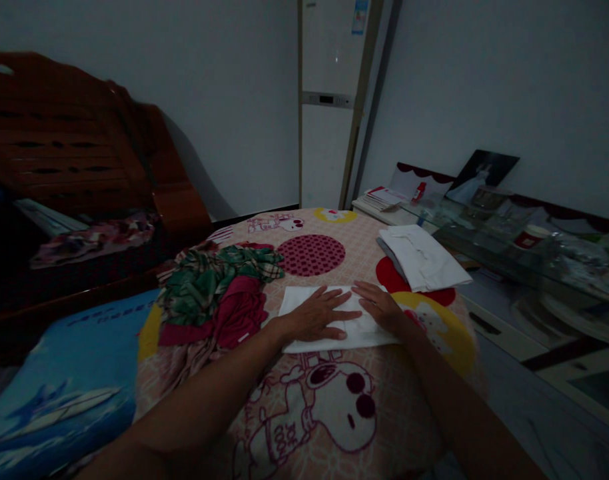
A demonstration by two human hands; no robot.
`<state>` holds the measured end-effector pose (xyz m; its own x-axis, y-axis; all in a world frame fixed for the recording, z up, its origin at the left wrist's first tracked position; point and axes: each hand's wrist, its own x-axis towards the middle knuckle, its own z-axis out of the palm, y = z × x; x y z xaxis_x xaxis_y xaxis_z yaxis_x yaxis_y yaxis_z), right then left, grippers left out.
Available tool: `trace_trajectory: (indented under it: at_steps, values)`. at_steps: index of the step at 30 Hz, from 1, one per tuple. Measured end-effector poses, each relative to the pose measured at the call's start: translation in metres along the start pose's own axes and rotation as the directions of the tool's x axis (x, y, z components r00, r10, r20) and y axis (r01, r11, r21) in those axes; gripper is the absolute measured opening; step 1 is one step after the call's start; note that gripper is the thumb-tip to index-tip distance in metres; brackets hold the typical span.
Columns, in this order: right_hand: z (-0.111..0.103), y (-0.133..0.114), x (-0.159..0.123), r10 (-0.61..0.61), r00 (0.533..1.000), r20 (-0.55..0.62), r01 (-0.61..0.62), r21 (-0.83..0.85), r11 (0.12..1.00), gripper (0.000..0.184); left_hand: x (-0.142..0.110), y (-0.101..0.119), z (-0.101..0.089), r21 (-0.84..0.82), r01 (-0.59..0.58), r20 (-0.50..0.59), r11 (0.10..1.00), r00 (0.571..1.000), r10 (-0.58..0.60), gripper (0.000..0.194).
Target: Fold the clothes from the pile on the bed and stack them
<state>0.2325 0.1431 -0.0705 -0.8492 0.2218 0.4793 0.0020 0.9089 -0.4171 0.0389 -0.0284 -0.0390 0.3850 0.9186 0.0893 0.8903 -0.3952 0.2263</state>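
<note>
A white folded cloth [304, 345], perhaps a garment, lies flat on the round table's patterned cover [399, 400]. My left hand [322, 315] rests on its middle, palm down with the fingers spread. Close beside it, my right hand [379, 308] lies on the cloth's right part, fingers stretched out toward the left hand. Neither hand grips anything. To the left is a loose heap of clothes, with a green checked garment [204, 280] on top of a dark pink garment [242, 310]. Behind my right hand sits a stack of folded garments, a white one [422, 257] uppermost over grey.
A carved wooden bench [74, 153] stands at the left, with a blue printed cushion or box [79, 380] in front. Along the right wall runs a glass-topped cabinet [489, 260] holding a paper cup [532, 237] and clutter. A tall white air conditioner [327, 147] fills the corner.
</note>
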Motion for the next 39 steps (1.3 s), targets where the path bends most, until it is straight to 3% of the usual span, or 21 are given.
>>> trace_trajectory:
  at_steps: [8,23,27,32,39]
  values:
    - [0.006,0.004,-0.004,-0.076,0.997,0.007,0.077,-0.112,0.991,0.044,0.000,-0.001,0.003,-0.013,-0.001,-0.005,1.000,1.000,0.001,0.061]
    - [0.012,0.010,-0.005,-0.080,0.996,-0.031,0.077,-0.092,0.993,0.042,-0.001,0.005,-0.001,-0.056,0.013,-0.004,0.998,1.000,-0.013,0.065]
    - [0.010,0.006,-0.003,-0.036,0.998,-0.047,0.034,-0.043,0.999,0.043,-0.003,0.002,-0.004,-0.207,0.034,-0.119,0.978,0.991,-0.060,0.058]
    - [0.004,0.002,0.001,0.075,0.994,-0.084,-0.078,-0.032,0.996,0.044,-0.010,-0.010,-0.010,-0.280,0.165,-0.303,0.946,0.920,-0.250,0.053]
    - [0.010,0.010,-0.002,0.034,0.994,-0.107,-0.054,-0.185,0.981,0.047,-0.016,-0.016,-0.004,-0.067,0.264,-0.157,0.962,0.949,-0.272,0.062]
